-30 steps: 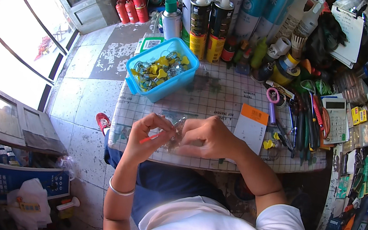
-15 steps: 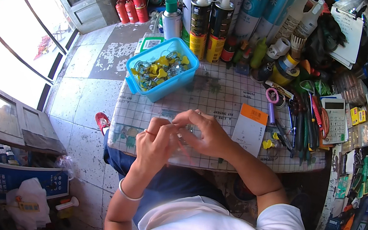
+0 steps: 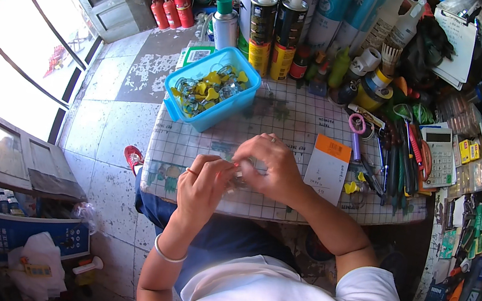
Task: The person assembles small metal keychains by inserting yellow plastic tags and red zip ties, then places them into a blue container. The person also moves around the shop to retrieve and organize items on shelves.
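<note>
Over the near part of the table my left hand (image 3: 199,189) is closed, thumb and fingers pinched together. A small red bit (image 3: 236,165) shows at its fingertips. My right hand (image 3: 273,168) curls in against it from the right, its fingers bent and blurred by motion. Something small and shiny, like a thin metal band (image 3: 239,182), lies between the two hands, too smeared to name. Beyond them stands a light blue plastic box (image 3: 211,123), holding several metal hose clamps with yellow butterfly-shaped handles (image 3: 207,89).
To the right lie an orange-and-white notepad (image 3: 330,163), loose yellow-handled clamps (image 3: 354,185), purple-handled scissors (image 3: 356,136), pens and a calculator (image 3: 437,156). Sealant tubes (image 3: 262,33) and spray cans (image 3: 226,25) crowd the back. Red fire extinguishers (image 3: 182,7) stand on the floor.
My right hand has lifted slightly and its fingers have turned, now more blurred. The thin red strand that hung below the hands no longer shows there. My left hand has barely shifted.
</note>
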The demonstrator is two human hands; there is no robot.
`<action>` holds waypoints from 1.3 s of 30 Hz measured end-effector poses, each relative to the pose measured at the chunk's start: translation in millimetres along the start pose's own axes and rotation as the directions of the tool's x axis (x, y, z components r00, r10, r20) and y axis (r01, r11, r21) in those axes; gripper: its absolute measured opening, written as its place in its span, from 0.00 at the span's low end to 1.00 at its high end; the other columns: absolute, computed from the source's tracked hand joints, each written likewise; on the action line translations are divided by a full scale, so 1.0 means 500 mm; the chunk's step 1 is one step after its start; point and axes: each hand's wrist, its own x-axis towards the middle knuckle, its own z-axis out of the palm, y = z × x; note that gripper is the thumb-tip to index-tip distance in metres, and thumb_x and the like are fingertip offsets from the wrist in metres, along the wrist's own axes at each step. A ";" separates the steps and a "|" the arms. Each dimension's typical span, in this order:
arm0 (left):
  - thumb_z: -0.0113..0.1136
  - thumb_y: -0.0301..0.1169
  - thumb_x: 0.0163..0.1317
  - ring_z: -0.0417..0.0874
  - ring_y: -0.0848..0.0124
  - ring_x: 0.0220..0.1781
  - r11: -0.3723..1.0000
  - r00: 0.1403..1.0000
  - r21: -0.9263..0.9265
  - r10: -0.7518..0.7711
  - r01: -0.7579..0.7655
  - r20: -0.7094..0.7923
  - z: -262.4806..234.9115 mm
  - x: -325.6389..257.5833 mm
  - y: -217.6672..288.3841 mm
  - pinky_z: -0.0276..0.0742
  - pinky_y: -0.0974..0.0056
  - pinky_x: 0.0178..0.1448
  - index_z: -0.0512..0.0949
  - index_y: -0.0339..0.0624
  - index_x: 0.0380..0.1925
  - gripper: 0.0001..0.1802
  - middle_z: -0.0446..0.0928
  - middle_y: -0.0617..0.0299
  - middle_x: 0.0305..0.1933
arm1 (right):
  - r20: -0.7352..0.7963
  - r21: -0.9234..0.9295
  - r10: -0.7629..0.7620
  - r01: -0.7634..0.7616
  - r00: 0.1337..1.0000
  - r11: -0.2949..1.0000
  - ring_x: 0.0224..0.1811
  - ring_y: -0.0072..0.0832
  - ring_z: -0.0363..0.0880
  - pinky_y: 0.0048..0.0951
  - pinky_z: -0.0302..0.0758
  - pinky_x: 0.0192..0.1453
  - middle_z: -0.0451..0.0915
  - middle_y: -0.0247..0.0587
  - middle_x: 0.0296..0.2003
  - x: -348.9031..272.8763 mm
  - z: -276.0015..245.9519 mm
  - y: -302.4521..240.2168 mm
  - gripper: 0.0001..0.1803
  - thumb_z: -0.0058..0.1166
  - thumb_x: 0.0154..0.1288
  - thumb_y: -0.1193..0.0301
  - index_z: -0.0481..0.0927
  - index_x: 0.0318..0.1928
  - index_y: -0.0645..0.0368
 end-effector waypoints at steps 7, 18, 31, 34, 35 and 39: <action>0.64 0.20 0.53 0.80 0.61 0.28 0.998 0.999 -0.044 -0.043 0.042 -0.020 -0.001 0.002 -0.002 0.75 0.64 0.30 0.76 0.40 0.34 0.09 0.77 0.56 0.31 | 0.010 0.093 0.025 -0.026 1.000 0.995 0.38 0.33 0.79 0.32 0.70 0.46 0.80 0.36 0.33 0.003 0.004 -0.007 0.05 0.55 0.51 0.79 0.79 0.31 0.58; 0.49 0.30 0.69 0.78 0.72 0.35 0.819 0.924 -0.440 -0.373 0.368 0.081 -0.005 -0.020 -0.024 0.73 0.69 0.39 0.76 0.33 0.33 0.11 0.80 0.59 0.35 | -0.068 -0.197 -0.049 0.035 0.996 0.980 0.25 0.32 0.73 0.31 0.68 0.33 0.75 0.34 0.22 0.007 -0.010 0.000 0.05 0.56 0.43 0.78 0.75 0.22 0.55; 0.40 0.40 0.74 0.67 0.77 0.29 0.519 0.849 -0.731 -0.503 0.444 0.159 0.005 -0.051 -0.046 0.64 0.70 0.37 0.66 0.40 0.23 0.21 0.71 0.61 0.27 | -0.038 -0.365 -0.115 0.093 0.993 0.926 0.25 0.31 0.73 0.30 0.70 0.35 0.74 0.31 0.21 0.010 -0.013 -0.004 0.07 0.58 0.41 0.77 0.74 0.23 0.54; 0.44 0.37 0.73 0.70 0.77 0.30 0.503 0.858 -0.739 -0.473 0.449 0.200 -0.013 -0.025 -0.037 0.67 0.72 0.36 0.69 0.37 0.27 0.17 0.72 0.62 0.29 | -0.068 -0.331 -0.235 0.200 0.970 0.922 0.28 0.30 0.74 0.31 0.71 0.40 0.75 0.30 0.25 0.009 -0.013 0.000 0.09 0.61 0.42 0.77 0.77 0.27 0.53; 0.46 0.33 0.72 0.71 0.77 0.31 0.509 0.847 -0.713 -0.478 0.483 0.232 -0.018 -0.012 -0.024 0.68 0.72 0.36 0.71 0.35 0.29 0.14 0.74 0.61 0.29 | -0.078 -0.306 -0.293 0.257 0.953 0.917 0.29 0.29 0.74 0.31 0.71 0.42 0.76 0.29 0.27 0.014 -0.012 0.000 0.10 0.62 0.43 0.77 0.78 0.29 0.52; 0.57 0.20 0.61 0.76 0.76 0.33 0.671 0.877 -0.565 -0.369 0.480 0.307 -0.023 0.010 -0.005 0.73 0.70 0.40 0.75 0.33 0.40 0.08 0.76 0.61 0.32 | -0.054 -0.322 -0.332 0.298 0.942 0.898 0.35 0.29 0.73 0.35 0.71 0.47 0.77 0.27 0.38 0.005 -0.010 -0.004 0.12 0.65 0.45 0.73 0.82 0.34 0.49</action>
